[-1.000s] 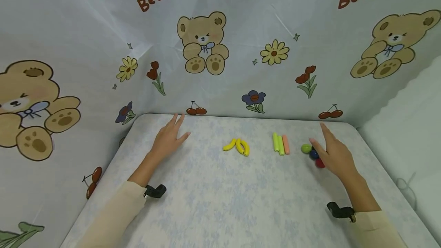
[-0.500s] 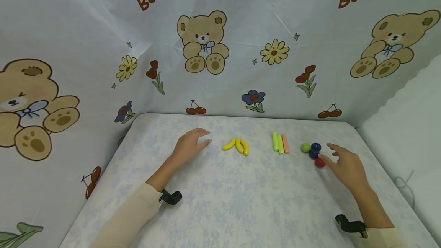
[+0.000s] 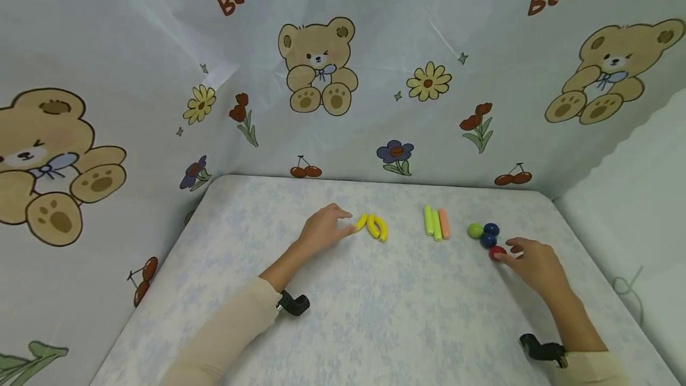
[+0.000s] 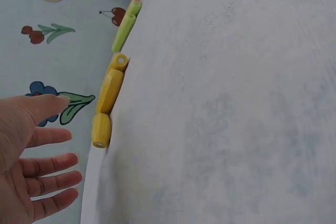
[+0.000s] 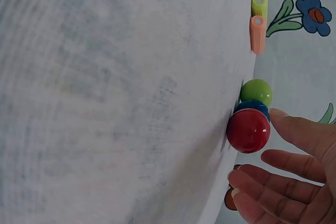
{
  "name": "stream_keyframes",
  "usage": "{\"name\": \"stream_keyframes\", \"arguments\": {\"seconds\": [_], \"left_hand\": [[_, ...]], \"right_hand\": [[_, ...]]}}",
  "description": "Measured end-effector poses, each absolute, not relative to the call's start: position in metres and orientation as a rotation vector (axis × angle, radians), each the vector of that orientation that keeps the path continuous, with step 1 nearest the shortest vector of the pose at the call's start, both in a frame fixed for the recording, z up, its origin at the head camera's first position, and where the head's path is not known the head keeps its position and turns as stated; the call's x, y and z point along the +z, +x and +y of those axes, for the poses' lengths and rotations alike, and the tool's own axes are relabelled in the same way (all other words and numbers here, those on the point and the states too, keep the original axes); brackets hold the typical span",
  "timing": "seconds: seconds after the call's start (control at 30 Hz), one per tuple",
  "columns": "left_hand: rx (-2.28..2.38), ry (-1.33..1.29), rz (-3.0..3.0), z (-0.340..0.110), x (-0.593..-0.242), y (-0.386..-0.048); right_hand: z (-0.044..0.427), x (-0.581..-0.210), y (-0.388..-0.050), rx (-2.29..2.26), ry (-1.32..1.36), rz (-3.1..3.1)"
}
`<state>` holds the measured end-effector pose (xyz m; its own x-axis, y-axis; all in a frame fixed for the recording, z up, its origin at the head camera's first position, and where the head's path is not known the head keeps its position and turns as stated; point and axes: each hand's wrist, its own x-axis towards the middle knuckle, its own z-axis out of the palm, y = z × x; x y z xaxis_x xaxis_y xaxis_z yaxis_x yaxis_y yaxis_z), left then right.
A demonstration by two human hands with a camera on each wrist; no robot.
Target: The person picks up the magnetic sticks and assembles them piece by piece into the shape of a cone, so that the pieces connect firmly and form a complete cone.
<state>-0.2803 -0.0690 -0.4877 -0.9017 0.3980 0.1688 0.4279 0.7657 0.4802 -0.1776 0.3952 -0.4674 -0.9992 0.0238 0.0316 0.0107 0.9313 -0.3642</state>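
I've got left hand (image 3: 324, 232) slid right to the leftmost curved yellow toy banana (image 3: 361, 223), right hand (image 3: 538, 267) lowered beside the glossy red ball (image 5: 248, 131), both pieces on bench (image 3: 396, 302). Fingers (image 5: 299, 164) wide, contact unclear; both look graspable.

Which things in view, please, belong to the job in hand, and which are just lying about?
Likely in the work:
leftmost yellow piece, by the left hand
red ball, by the right hand

Apparently lying about:
two other yellow pieces
three sticks
green ball
two blue balls
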Motion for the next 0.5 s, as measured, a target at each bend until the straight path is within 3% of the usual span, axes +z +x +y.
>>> {"name": "stream_keyframes", "arguments": {"seconds": [0.5], "left_hand": [[-0.79,-0.6,-2.964,-0.035,-0.5,-0.291]], "right_hand": [[0.392,-0.466,-0.187,0.582,-0.117,-3.09]]}}
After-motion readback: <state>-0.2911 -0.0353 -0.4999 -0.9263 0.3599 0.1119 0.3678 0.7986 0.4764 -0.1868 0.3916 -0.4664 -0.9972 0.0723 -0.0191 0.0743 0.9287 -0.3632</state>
